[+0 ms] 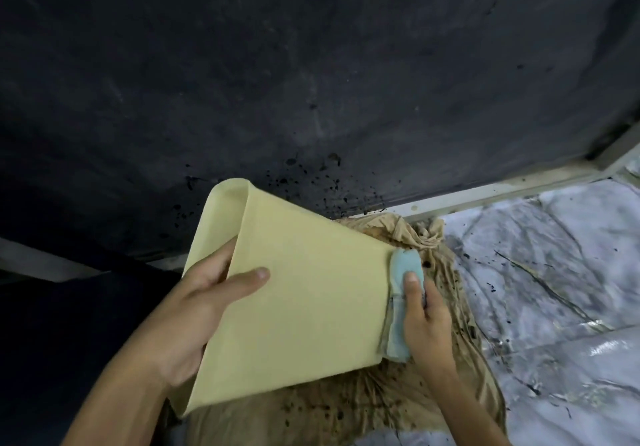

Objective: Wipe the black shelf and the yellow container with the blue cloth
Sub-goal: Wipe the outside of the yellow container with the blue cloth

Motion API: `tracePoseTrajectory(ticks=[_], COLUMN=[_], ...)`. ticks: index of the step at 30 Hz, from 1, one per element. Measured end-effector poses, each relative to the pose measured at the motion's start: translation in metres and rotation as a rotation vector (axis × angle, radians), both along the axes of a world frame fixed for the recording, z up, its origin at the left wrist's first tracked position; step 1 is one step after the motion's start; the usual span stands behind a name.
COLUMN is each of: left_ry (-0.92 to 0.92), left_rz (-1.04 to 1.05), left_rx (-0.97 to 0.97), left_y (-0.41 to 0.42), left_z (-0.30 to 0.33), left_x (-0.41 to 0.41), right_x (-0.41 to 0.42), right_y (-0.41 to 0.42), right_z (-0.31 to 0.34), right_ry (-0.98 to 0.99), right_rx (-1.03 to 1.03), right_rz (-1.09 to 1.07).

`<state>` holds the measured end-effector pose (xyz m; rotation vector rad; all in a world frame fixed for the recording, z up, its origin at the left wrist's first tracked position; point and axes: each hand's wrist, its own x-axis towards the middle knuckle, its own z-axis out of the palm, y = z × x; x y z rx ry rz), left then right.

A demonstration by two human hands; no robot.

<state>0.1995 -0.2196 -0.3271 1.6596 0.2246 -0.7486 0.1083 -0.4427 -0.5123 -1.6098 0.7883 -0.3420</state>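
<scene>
The yellow container is tipped on its side in the lower middle, its flat outer wall facing me. My left hand grips its open rim, thumb across the wall and fingers inside. My right hand presses the folded blue cloth against the container's right edge, near its base. The black shelf fills the upper view as a dark, dusty surface with black specks near its front edge.
A stained tan cloth lies crumpled under the container. White crinkled plastic sheeting with black marks covers the surface to the right. A pale frame edge borders the shelf's lower right.
</scene>
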Motion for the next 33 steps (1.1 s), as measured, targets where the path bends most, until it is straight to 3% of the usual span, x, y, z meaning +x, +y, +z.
tracePoseTrajectory(ticks=[4, 7, 15, 17, 20, 22, 24, 27, 30, 33], left_ry=[-0.006, -0.065, -0.036, 0.007, 0.008, -0.029, -0.087, -0.115, -0.084, -0.083], left_rz=[-0.045, 0.051, 0.172, 0.190, 0.235, 0.226, 0.189, 0.175, 0.234, 0.242], left_rx=[-0.147, -0.029, 0.007, -0.013, 0.003, -0.004, 0.001, -0.020, -0.025, -0.001], left_y=[0.027, 0.017, -0.001, 0.004, 0.006, 0.005, 0.002, 0.001, 0.009, 0.010], left_z=[0.003, 0.001, -0.009, -0.016, -0.023, -0.025, -0.026, -0.026, -0.032, -0.034], left_x=[-0.020, -0.032, -0.060, -0.063, -0.066, -0.067, -0.068, -0.069, -0.073, -0.071], right_x=[-0.016, -0.031, -0.053, -0.042, -0.006, 0.021, 0.043, 0.058, 0.046, 0.030], right_y=[-0.015, -0.018, -0.002, 0.007, 0.030, 0.051, 0.074, 0.081, 0.042, -0.017], right_z=[0.033, 0.042, 0.095, 0.115, 0.139, 0.147, 0.147, 0.134, 0.109, 0.083], right_ry=[-0.119, -0.104, -0.199, -0.287, -0.357, -0.372, -0.328, -0.150, 0.034, 0.177], right_rx=[0.083, 0.090, -0.261, -0.249, -0.104, -0.119, -0.337, -0.722, -0.846, -0.798], right_rz=[-0.133, -0.148, -0.050, 0.055, 0.346, 0.565, 0.800, 0.910, 0.817, 0.582])
